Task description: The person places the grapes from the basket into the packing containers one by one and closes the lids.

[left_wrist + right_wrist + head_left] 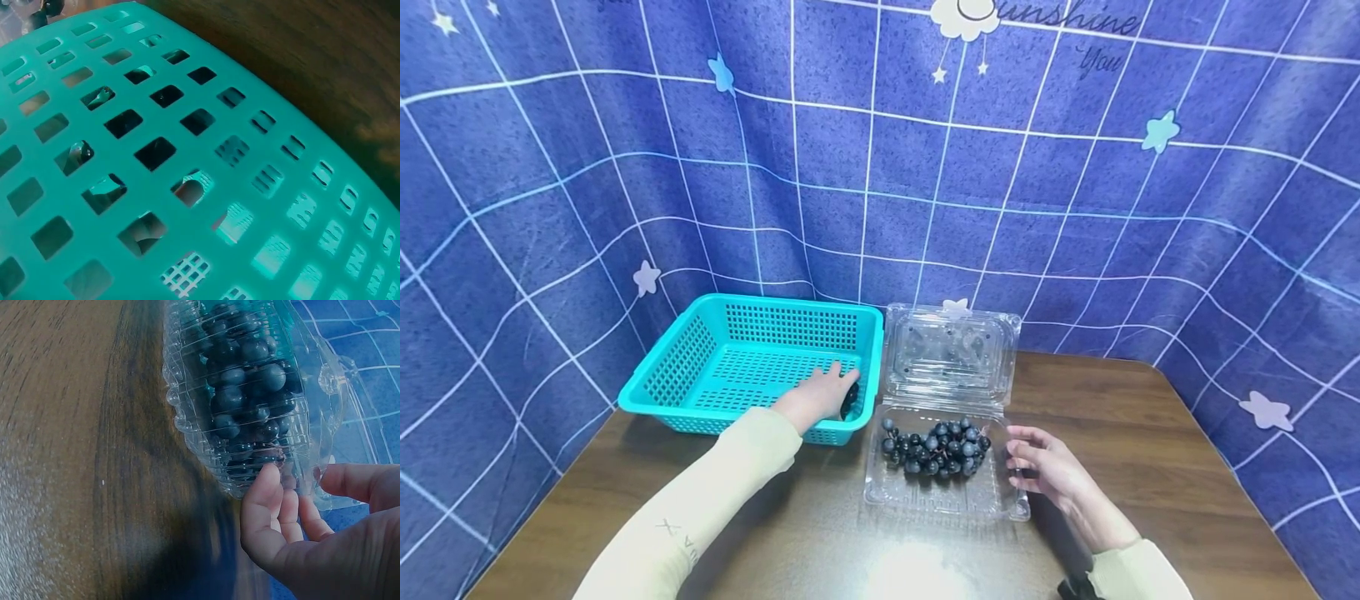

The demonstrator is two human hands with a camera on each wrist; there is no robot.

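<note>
My left hand (822,392) is inside the turquoise plastic basket (700,400), near its right end. It holds dark grapes (850,400), mostly covered by the hand. Through the basket's holes in the left wrist view, parts of fingers (192,192) and dark shapes show. A bunch of dark grapes (940,450) lies in an open clear plastic clamshell container (940,500) to the basket's right. My right hand (1048,467) grips that container's right side, fingers on the ribbed wall and thumb near the rim, as the right wrist view shows.
The clamshell's lid (955,350) stands raised at the back, leaning towards the blue curtain (970,167) with white grid lines and stars. Basket and container stand side by side on a brown wooden table (1120,417). A small black item (1078,587) shows by the right sleeve.
</note>
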